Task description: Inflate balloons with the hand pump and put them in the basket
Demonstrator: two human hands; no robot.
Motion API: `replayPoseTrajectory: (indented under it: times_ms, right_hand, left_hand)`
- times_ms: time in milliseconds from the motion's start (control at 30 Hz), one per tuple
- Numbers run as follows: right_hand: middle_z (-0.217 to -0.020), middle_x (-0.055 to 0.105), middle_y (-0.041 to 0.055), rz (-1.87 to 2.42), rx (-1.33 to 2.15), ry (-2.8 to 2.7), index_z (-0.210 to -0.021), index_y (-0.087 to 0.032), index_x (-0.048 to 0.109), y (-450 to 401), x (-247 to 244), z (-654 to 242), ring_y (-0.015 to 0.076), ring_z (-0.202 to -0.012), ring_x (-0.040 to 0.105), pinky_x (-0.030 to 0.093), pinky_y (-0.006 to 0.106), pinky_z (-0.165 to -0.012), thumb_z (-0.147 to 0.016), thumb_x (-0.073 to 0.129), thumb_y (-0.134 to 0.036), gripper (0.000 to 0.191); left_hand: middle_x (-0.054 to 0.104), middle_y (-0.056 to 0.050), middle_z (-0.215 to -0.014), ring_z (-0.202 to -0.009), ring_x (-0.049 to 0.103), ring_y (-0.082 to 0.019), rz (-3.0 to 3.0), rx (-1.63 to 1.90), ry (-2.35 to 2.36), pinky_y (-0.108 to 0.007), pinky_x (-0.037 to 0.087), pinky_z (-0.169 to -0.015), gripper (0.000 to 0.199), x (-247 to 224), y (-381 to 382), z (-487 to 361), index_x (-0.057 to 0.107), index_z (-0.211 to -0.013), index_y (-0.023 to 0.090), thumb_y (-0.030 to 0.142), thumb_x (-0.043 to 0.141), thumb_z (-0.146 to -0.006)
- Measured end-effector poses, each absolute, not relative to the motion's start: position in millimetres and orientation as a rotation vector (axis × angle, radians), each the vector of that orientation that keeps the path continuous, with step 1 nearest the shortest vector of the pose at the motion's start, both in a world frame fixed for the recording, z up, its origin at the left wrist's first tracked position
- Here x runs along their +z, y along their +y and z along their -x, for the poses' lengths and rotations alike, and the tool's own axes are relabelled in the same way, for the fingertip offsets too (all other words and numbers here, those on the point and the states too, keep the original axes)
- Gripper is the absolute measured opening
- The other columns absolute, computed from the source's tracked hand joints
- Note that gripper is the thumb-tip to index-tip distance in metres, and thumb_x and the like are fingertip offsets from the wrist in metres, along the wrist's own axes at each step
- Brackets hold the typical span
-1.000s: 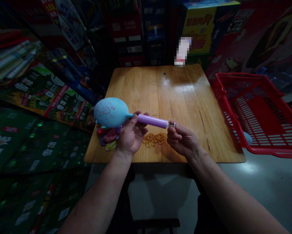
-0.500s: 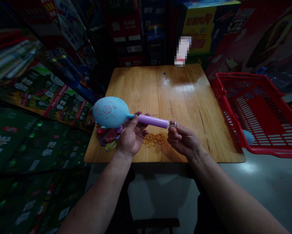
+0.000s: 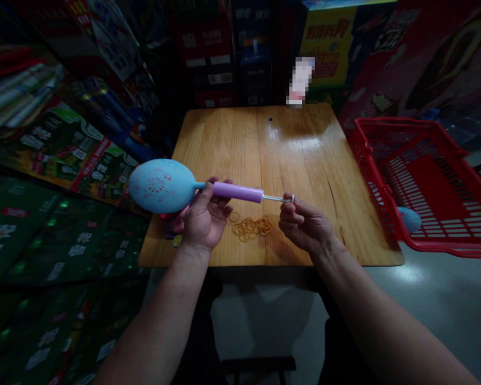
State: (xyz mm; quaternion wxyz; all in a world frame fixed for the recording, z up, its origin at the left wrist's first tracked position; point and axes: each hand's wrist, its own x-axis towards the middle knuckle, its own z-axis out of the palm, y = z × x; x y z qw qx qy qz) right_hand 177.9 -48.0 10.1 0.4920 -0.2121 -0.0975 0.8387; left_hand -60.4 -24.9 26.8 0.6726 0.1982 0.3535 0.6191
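Observation:
A light blue balloon with red printed flowers is inflated, its neck fitted over the tip of a purple balloon pump. My left hand is closed around the joint of the balloon neck and the pump's front end. With its fingers pinched, my right hand grips the pump's white ring handle, and a length of the pale rod shows out of the barrel. Below the pump a heap of orange rubber bands lies on the table. Uninflated balloons are partly hidden behind my left hand.
The wooden table carries a small dark blue dot near its back. At its right stands a red basket with a blue balloon inside. Green cartons are stacked at the left, and more boxes stand behind.
My left hand, with the balloon and pump barrel, has moved left. The rod is drawn further out of the barrel, while my right hand has shifted only slightly. The balloon looks somewhat larger.

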Motion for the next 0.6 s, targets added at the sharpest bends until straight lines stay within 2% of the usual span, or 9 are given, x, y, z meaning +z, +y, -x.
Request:
replayPoseTrajectory:
  times_ms: [133,267,600]
  right_hand:
    - [-0.075,0.066,-0.0028,0.474,2.087,-0.24,-0.104,-0.016,0.065,-52.1,1.9,-166.5,0.0032,-0.051,0.049,0.045,0.015,-0.051,-0.086,0.07,-0.016,0.019]
    - [-0.074,0.066,-0.0024,0.445,2.087,-0.202,-0.103,-0.016,0.065,-51.3,2.7,-164.7,0.0033,-0.051,0.049,0.046,0.015,-0.051,-0.088,0.068,-0.016,0.016]
    - [-0.071,0.065,-0.0026,0.52,2.06,-0.277,-0.1,-0.015,0.066,-45.8,13.6,-176.0,0.0028,-0.049,0.047,0.043,0.014,-0.05,-0.087,0.066,-0.014,0.012]
  left_hand:
    - [0.075,-0.008,-0.116,-0.093,0.073,-0.018,-0.446,1.271,0.78,-0.021,0.055,-0.062,0.022,20.8,-31.7,48.6,0.069,-0.11,0.023,0.033,0.069,-0.09]
    - [0.076,-0.008,-0.113,-0.096,0.073,-0.019,-0.438,1.285,0.756,-0.022,0.056,-0.063,0.019,22.5,-31.4,45.8,0.07,-0.108,0.023,0.031,0.067,-0.091]
    - [0.076,-0.009,-0.109,-0.089,0.073,-0.015,-0.419,1.332,0.763,-0.017,0.054,-0.061,0.014,26.0,-25.0,58.7,0.071,-0.103,0.021,0.028,0.064,-0.093]
